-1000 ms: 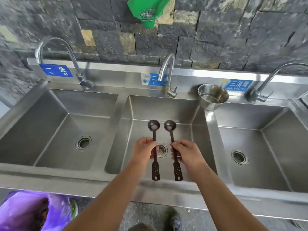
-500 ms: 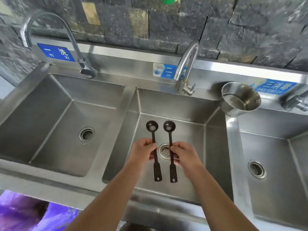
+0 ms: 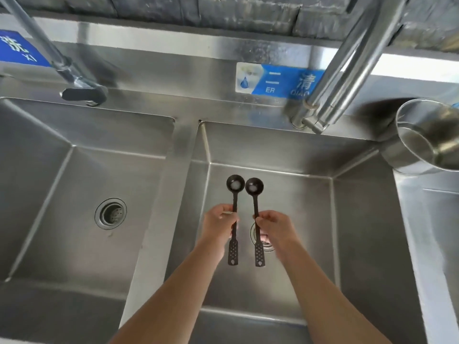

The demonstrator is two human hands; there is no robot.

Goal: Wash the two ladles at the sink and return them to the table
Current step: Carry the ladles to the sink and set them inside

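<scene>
Ladles (image 3: 235, 186) in hands (image 3: 218, 225), drain (image 3: 270, 247) partly behind rt

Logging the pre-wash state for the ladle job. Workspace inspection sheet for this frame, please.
Surface: stainless sink; the hands are over its middle basin; no running water seen.
Job's things: left ladle and right ladle, side by side, bowls close together and facing the camera, a pale patch in each.
Clutter: steel bowl on the rim at the middle basin's back right.
Grippers: left hand grips the left ladle's shaft; right hand grips the right ladle's shaft.
Cables: nothing seen.
Surroundings: middle faucet, left faucet, blue label on the backsplash, dark stone wall.
</scene>
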